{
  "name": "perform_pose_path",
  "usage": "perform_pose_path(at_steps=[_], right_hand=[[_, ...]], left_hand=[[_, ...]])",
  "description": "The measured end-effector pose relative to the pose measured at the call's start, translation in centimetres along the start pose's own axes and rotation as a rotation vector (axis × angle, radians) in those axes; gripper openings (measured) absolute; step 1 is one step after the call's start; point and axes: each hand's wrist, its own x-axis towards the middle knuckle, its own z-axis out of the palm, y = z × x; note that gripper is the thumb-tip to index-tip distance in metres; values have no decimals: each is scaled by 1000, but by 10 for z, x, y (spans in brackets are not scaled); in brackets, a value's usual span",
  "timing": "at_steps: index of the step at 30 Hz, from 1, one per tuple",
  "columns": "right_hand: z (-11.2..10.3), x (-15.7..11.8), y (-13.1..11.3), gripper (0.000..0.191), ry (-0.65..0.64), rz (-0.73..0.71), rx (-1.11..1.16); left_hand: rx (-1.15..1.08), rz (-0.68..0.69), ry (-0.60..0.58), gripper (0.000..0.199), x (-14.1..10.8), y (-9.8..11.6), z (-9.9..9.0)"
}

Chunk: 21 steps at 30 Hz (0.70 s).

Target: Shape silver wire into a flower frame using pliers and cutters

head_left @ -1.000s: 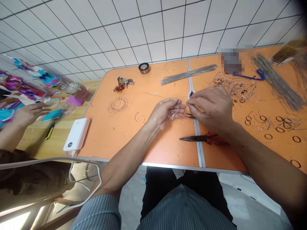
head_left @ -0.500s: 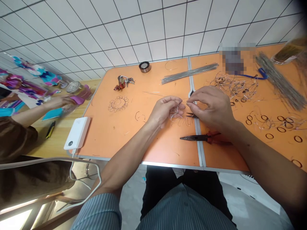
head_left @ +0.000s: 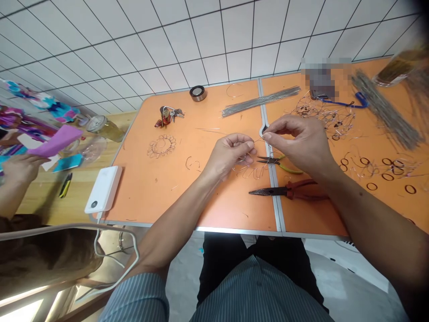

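Observation:
Over the middle of the orange table, my left hand [head_left: 231,154] is closed on a thin bent wire [head_left: 243,157], partly hidden by the fingers. My right hand [head_left: 298,138] pinches a fine wire end [head_left: 259,139] between thumb and fingertips, just right of the left hand. Below the hands lie small pliers with yellow-green handles [head_left: 288,169], partly under the right hand. Nearer the front edge are long-nose pliers with red handles [head_left: 298,190]. Wavy bent wire [head_left: 256,171] rests on the table below the left fingers.
A flower-shaped wire ring [head_left: 161,146], keys [head_left: 169,116] and a tape roll [head_left: 198,93] lie leftward. Straight wires [head_left: 261,102] lie behind my hands. Tangled wire [head_left: 326,114] and dark rings [head_left: 372,186] spread rightward. A white power bank [head_left: 103,189] sits at the left edge, beside another person's hand [head_left: 22,170].
My right hand has drawn slightly away from the left, uncovering the pliers' yellow-green handles. The other person's hand has moved left and now holds up a purple sheet.

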Motion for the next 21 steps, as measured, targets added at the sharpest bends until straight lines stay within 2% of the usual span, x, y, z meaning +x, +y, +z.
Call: perform_pose_path(at_steps=[6,11,17,21], right_hand=[[1,-1,-4,13,-16,50,24],[-6,4,-2,7,-18,153,-11],[-15,10,10,8,-165,294,-107],[-14,10,9,7,-179,346,-151]], left_hand=[[168,172,-1,12,-1,-6,2],[159,151,73,15,0,-4,1],[23,134,215,18,3,2,-5],[-20,131,232,24,4,2,-7]])
